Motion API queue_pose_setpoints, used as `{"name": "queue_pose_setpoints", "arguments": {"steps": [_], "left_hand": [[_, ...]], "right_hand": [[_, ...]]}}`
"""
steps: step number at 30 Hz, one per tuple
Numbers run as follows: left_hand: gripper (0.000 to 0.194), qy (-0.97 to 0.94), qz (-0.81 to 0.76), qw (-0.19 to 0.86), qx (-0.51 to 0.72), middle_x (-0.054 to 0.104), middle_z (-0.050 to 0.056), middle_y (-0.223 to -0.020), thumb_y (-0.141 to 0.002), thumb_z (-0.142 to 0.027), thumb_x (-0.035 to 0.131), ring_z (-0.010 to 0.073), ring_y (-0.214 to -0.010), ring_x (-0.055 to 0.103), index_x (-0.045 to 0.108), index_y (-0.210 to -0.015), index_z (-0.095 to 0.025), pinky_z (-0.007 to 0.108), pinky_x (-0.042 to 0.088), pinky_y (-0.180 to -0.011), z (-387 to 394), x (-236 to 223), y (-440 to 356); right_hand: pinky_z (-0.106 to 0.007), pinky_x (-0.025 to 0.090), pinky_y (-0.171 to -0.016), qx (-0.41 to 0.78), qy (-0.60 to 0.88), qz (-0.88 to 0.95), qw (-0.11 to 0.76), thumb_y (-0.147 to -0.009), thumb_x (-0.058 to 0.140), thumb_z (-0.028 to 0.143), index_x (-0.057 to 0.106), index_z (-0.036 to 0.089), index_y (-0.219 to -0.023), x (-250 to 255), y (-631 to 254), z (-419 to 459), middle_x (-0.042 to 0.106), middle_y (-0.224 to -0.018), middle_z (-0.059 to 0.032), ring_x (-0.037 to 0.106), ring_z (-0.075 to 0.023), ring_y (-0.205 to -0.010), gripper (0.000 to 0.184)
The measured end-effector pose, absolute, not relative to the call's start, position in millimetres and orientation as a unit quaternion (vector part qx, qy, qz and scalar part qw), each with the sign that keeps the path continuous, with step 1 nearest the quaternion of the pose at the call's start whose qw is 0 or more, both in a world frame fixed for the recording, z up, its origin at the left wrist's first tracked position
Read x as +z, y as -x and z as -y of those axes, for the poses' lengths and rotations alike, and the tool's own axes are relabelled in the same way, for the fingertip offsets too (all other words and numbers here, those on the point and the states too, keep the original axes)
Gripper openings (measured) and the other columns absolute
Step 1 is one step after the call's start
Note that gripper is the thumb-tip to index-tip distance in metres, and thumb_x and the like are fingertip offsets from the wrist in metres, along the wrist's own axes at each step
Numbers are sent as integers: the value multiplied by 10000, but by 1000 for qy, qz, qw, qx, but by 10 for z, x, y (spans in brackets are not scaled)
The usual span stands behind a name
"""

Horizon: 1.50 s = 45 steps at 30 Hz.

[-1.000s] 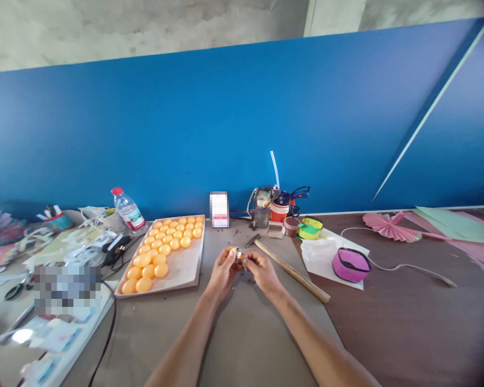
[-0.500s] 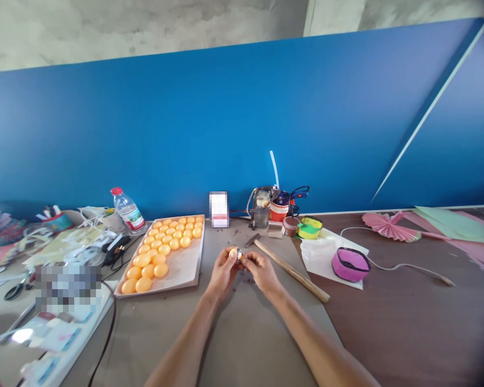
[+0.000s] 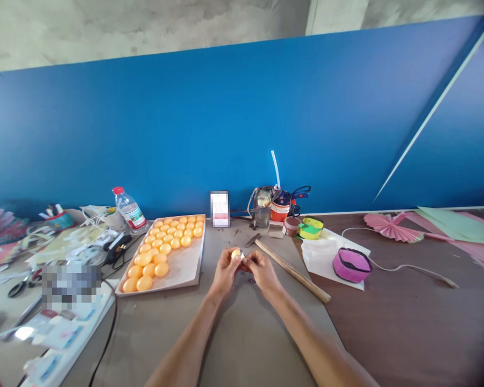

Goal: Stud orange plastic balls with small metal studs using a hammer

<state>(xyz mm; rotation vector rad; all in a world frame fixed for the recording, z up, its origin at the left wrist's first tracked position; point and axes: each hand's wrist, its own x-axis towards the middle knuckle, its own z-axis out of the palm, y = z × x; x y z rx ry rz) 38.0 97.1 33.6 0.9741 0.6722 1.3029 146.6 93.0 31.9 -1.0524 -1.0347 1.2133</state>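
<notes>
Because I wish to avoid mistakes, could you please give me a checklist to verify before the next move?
1. Left grip holding small round orange piece with silvery part: ok.
2. Right grip at the silvery part: ok.
3. Silvery part firmly attached: cannot tell, partly hidden.
4. Long wooden-handled hammer outside both grips: ok.
5. Flat grey work surface free of debris: not ok, small dark pieces lie scattered.
</notes>
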Motion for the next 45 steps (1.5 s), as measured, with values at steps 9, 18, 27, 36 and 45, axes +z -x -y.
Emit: {"name": "queue_pose_setpoints", "arguments": {"steps": [9, 18, 27, 36, 45], "left_hand": [[267, -358, -273, 672, 587, 573, 13, -767, -775, -410, 563, 94, -588, 529, 549, -852, -155, 239, 420, -583, -988, 443, -317], [283, -324, -306, 650, 616, 546, -10, -724, -756, -435, 573, 73, -536, 475, 519, -819, -165, 194, 348, -469, -1042, 441, -234], [263, -335, -315, 639, 617, 564, 8, -767, -769, -430, 550, 76, -522, 466, 515, -859, -186, 211, 353, -483, -1024, 490, -238], [304, -341, -330, 635, 609, 556, -1, -770, -759, -462, 549, 66, -522, 467, 514, -887, -188, 203, 368, -493, -1048, 450, -221], [293, -315, -297, 648, 627, 564, 8, -751, -742, -409, 600, 58, -513, 479, 527, -873, -157, 191, 377, -501, -1055, 457, -218]], "right_hand": [[-235, 328, -530, 530, 436, 464, 560, -672, 576, 323, 519, 187, -675, 339, -1502, -940, 494, -562, 46, 423, -100, -511, 148], [-280, 325, -766, 186, 491, 786, 327, -758, 529, 185, 624, 206, -828, 450, -1453, -688, 601, -828, -22, 540, -145, -783, 120], [-291, 283, -744, 115, 457, 869, 151, -794, 473, 174, 606, 187, -746, 377, -1405, -698, 622, -859, -33, 544, -152, -793, 142], [-275, 295, -733, 144, 444, 868, 169, -743, 503, 170, 590, 192, -829, 432, -1388, -649, 619, -921, -30, 543, -153, -814, 124], [-279, 320, -722, 142, 445, 866, 181, -742, 518, 188, 587, 199, -864, 442, -1360, -626, 620, -941, -36, 549, -171, -831, 141]]}}
